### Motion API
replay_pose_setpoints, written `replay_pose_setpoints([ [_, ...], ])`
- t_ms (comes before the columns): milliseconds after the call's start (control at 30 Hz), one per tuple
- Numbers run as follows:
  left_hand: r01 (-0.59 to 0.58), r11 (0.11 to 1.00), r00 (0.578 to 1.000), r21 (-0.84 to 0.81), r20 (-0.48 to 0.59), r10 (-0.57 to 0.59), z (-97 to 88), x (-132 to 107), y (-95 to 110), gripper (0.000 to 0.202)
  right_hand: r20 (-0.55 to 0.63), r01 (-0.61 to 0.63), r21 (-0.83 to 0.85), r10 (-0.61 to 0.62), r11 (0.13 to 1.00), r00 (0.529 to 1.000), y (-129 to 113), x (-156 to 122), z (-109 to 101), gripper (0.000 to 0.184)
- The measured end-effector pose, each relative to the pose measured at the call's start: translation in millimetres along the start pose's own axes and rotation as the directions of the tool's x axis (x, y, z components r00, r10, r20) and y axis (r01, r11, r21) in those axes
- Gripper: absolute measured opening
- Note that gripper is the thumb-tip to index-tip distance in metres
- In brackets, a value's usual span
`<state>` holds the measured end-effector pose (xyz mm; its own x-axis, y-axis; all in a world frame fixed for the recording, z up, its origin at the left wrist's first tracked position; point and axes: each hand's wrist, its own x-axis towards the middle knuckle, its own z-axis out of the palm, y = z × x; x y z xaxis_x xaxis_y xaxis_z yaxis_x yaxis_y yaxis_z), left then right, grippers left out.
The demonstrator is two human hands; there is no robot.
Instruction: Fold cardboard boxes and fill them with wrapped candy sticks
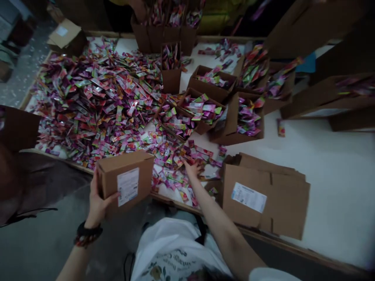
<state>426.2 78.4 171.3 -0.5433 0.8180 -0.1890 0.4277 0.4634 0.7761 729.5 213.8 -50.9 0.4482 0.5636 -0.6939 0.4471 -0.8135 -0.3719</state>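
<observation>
**A:** ok, head view, only one there is; where's the stuff relative to the fingers?

**B:** right hand is down among the loose packets near the table's close edge; one pink packet lies just beyond its fingers and a touch right, long axis mostly sideways, right end slanting toward the wearer

**A:** gripping anything?

**B:** can't tell tbh; fingers look loosely curled over packets, too blurry to see a pinch; left hand is clearer, thumb on the front and fingers round the left end of a labelled carton; its long side runs roughly left-right, off to the left of the right hand; can't say if it's resting on the edge; the right hand's easily the nearer one to that pink packet

**A:** surface, room?

**B:** white tabletop, wooden rim; what look like flattened cartons to the right, packet-filled boxes beyond; dim room, grey floor, somebody's dark clothing at far left
</observation>
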Motion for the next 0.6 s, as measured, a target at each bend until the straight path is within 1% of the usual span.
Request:
replay_pose_setpoints([
  [33,0.161,0.976,0.982,-0.146,-0.075,-0.174,-10.5,-4.8,-11.4,0.106,0.037,0.019,0.008,-0.02,1.0,0.999,-14.6,-6.1,13.8,0.11],
  [67,0.298,0.91,0.931,-0.29,-0.123,-0.344,-18.8,-11.2,-22.5,0.096,0.075,0.041,0.011,-0.042,0.999,0.996,-29.4,-12.6,27.6,0.111],
  [100,0.407,0.812,0.852,-0.418,-0.147,-0.502,-25.0,-19.1,-33.0,0.083,0.106,0.062,0.003,-0.062,0.998,0.992,-44.3,-19.1,41.3,0.112],
  [133,0.486,0.699,0.755,-0.525,-0.152,-0.638,-29.4,-27.9,-42.7,0.071,0.124,0.074,-0.021,-0.071,0.997,0.99,-59.1,-25.3,55.1,0.116],
  [167,0.538,0.586,0.652,-0.605,-0.143,-0.745,-32.2,-37.2,-51.6,0.06,0.123,0.079,-0.065,-0.071,0.995,0.99,-73.4,-31.1,69.2,0.121],
  [200,0.569,0.489,0.558,-0.661,-0.125,-0.82,-33.5,-46.8,-59.8,0.052,0.111,0.092,-0.123,-0.078,0.988,0.991,-87.1,-36.6,83.7,0.127],
  [233,0.59,0.41,0.487,-0.696,-0.098,-0.868,-33.7,-56.2,-67.0,0.048,0.096,0.122,-0.19,-0.105,0.974,0.99,-100.0,-41.7,98.5,0.132],
  [267,0.603,0.351,0.438,-0.717,-0.07,-0.896,-32.8,-65.4,-73.4,0.048,0.082,0.176,-0.26,-0.159,0.95,0.984,-111.6,-46.5,113.3,0.135],
  [300,0.611,0.308,0.409,-0.729,-0.042,-0.912,-31.1,-74.2,-78.9,0.049,0.077,0.253,-0.327,-0.241,0.911,0.967,-121.7,-50.7,127.3,0.136],
  [333,0.614,0.278,0.392,-0.739,-0.021,-0.92,-28.7,-82.3,-83.4,0.051,0.084,0.346,-0.386,-0.341,0.855,0.936,-130.0,-54.2,140.0,0.132],
  [367,0.611,0.251,0.377,-0.751,-0.003,-0.926,-25.8,-89.7,-86.8,0.052,0.104,0.447,-0.431,-0.449,0.784,0.888,-136.4,-56.7,150.7,0.124],
  [400,0.603,0.221,0.36,-0.767,0.014,-0.933,-22.4,-96.2,-89.3,0.053,0.143,0.551,-0.46,-0.554,0.697,0.82,-141.0,-58.0,158.9,0.112],
  [467,0.573,0.172,0.334,-0.801,0.037,-0.942,-14.6,-106.1,-92.5,0.051,0.261,0.732,-0.457,-0.71,0.506,0.654,-145.8,-56.8,166.9,0.082],
  [500,0.555,0.152,0.329,-0.818,0.048,-0.943,-10.3,-109.3,-93.7,0.05,0.331,0.799,-0.42,-0.747,0.43,0.576,-146.8,-54.6,166.8,0.069],
  [533,0.537,0.137,0.327,-0.833,0.055,-0.943,-5.7,-111.5,-95.0,0.049,0.397,0.847,-0.371,-0.759,0.381,0.516,-147.2,-51.6,164.3,0.06],
  [567,0.517,0.126,0.331,-0.846,0.062,-0.942,-0.8,-112.6,-96.8,0.048,0.45,0.875,-0.322,-0.755,0.36,0.477,-147.3,-48.0,159.5,0.055],
  [600,0.498,0.119,0.341,-0.859,0.068,-0.938,4.6,-112.8,-99.2,0.047,0.486,0.886,-0.285,-0.741,0.366,0.462,-147.2,-44.2,152.6,0.051],
])
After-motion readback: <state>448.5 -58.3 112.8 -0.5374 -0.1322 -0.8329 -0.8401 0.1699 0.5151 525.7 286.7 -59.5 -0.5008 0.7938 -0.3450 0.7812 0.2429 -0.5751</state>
